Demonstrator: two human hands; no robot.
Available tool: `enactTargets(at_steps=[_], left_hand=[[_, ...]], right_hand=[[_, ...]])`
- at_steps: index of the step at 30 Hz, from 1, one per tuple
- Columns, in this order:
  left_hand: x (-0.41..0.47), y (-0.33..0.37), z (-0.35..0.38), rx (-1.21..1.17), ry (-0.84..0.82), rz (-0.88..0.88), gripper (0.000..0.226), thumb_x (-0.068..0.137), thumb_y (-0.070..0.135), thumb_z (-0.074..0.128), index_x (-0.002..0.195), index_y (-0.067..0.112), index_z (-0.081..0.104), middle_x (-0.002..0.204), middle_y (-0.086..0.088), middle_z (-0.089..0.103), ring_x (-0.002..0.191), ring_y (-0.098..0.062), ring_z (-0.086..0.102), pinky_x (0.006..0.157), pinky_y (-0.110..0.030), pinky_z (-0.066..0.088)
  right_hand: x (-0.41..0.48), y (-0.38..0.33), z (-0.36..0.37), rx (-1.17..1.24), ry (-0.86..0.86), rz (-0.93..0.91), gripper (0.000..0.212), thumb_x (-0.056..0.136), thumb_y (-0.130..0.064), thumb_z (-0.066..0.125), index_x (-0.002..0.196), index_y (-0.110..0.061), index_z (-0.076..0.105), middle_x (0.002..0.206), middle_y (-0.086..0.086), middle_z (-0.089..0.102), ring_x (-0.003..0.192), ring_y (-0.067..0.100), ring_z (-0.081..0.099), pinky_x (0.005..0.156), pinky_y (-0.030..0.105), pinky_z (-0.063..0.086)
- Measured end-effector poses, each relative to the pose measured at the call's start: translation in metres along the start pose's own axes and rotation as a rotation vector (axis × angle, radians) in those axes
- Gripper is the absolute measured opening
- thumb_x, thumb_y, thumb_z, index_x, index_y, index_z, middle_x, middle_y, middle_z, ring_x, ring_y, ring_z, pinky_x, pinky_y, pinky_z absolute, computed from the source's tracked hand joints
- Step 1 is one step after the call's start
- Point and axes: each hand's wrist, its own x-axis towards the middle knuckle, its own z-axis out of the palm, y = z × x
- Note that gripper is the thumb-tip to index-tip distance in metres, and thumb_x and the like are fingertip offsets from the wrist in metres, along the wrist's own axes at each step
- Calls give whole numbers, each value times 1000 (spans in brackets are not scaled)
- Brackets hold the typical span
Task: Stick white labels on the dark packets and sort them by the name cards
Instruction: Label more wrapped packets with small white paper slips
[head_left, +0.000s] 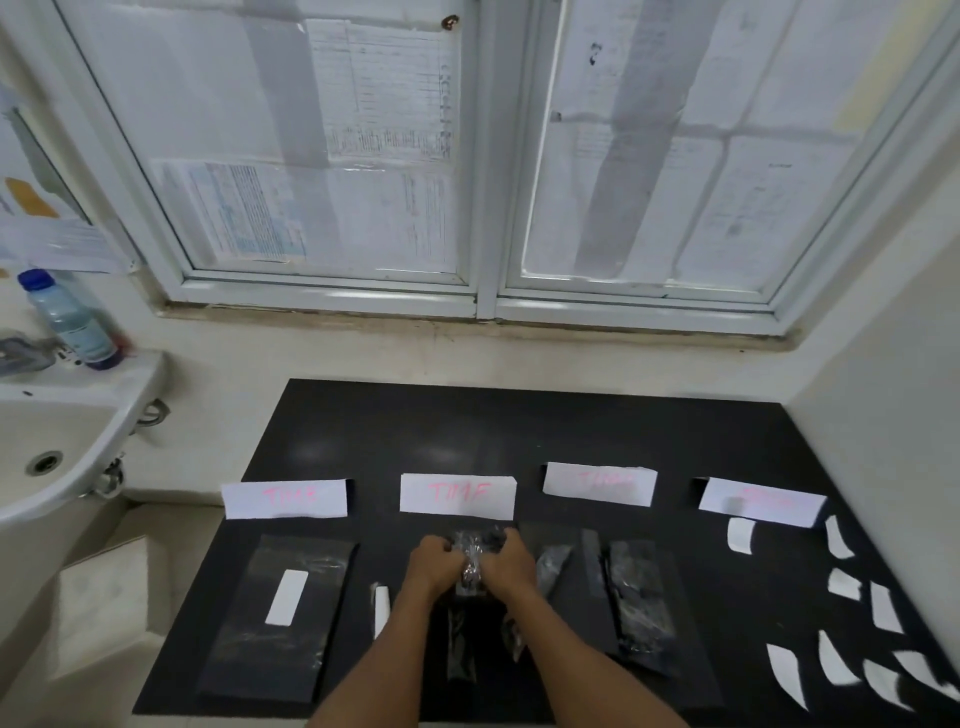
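The pink writing on the four white name cards is hard to read. The card just beyond the fingers (458, 496) seems to say "TIME", and so may the far left card (284, 499). The words on the other two cards (599, 484) (761, 501) are too blurry to read.

Both hands are together in the middle of the black bench (519, 431). The left hand (435, 564) and the right hand (506, 564) have their fingers curled tight around one crinkly dark packet (472, 558). It is shiny plastic and scrunched up. The hands hide most of it, so I cannot tell if it has a label.

Left of the fingers lies a flat dark packet (283, 618) with a smooth white label (286, 596) stuck on it. Between it and the left hand is another white strip (382, 609), partly hidden. Under the arms lie more dark packets (461, 644), hard to pick out against the black top. Right of the fingers is a long wrinkled packet (641, 603).

Far to the right are loose white labels (837, 659), curled at the ends. Some are cut off by the edge of the view.
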Motion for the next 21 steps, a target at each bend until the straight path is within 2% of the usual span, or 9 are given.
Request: enactTargets(at_steps=[4, 7, 8, 11, 12, 13, 16, 19, 21], left_hand=[[-11, 20, -6, -98, 116, 40, 16, 56, 28, 52, 51, 13, 52, 55, 1, 55, 56, -16, 50, 53, -23, 38], [-16, 48, -8, -101, 127, 89, 13, 54, 24, 47, 52, 11, 48, 56, -9, 50, 57, -23, 42, 55, -26, 34], [-17, 60, -7, -84, 112, 99, 15, 56, 22, 48, 54, 8, 53, 58, -14, 53, 60, -23, 44, 57, -27, 35], [-22, 103, 10, -73, 83, 150, 21, 64, 15, 53, 71, 6, 71, 70, -13, 65, 68, -22, 55, 62, -26, 43], [-20, 110, 7, -77, 76, 173, 24, 66, 14, 55, 80, 8, 74, 77, -9, 68, 74, -23, 60, 67, -26, 47], [-24, 141, 38, -60, 22, 225, 29, 70, 11, 58, 92, 10, 75, 89, -7, 71, 85, -24, 64, 75, -28, 50], [-21, 167, 58, -73, -8, 262, 42, 76, 6, 63, 118, 12, 68, 117, -8, 69, 109, -24, 63, 94, -29, 50], [-22, 200, 109, -41, -71, 341, 47, 76, 3, 67, 122, 12, 65, 121, -11, 67, 108, -25, 63, 93, -26, 50], [-27, 221, 144, -70, -145, 382, 54, 76, -4, 67, 128, 10, 61, 124, -13, 65, 109, -27, 62, 96, -35, 52]], right_hand=[[-6, -5, -13, 103, 75, -43, 39, 86, -12, 53, 125, -8, 53, 125, 14, 60, 115, 31, 56, 91, 27, 42], [-10, -13, -32, 142, 134, -66, 40, 86, -7, 50, 125, -9, 55, 123, 13, 61, 107, 26, 58, 86, 25, 42], [-11, -15, -41, 161, 154, -70, 40, 86, -7, 51, 125, -10, 55, 124, 13, 61, 106, 25, 58, 85, 24, 41], [-11, -17, -82, 186, 218, -67, 42, 86, -12, 52, 128, -7, 54, 127, 13, 59, 116, 31, 56, 94, 31, 45], [-9, -21, -84, 195, 236, -76, 41, 85, -12, 52, 125, -6, 56, 126, 14, 60, 115, 32, 56, 94, 33, 46], [-7, -5, -122, 233, 300, -54, 40, 84, -12, 52, 122, -5, 57, 123, 15, 61, 114, 33, 57, 93, 33, 46], [-5, -2, -153, 268, 351, -60, 36, 83, -11, 52, 118, -6, 60, 120, 14, 63, 112, 31, 57, 91, 29, 44], [-2, 22, -210, 333, 442, -22, 35, 82, -12, 53, 116, -7, 61, 117, 14, 65, 111, 31, 59, 90, 29, 45], [5, 40, -244, 352, 500, 2, 38, 83, -12, 54, 119, -7, 61, 119, 13, 65, 113, 31, 59, 94, 31, 45]])
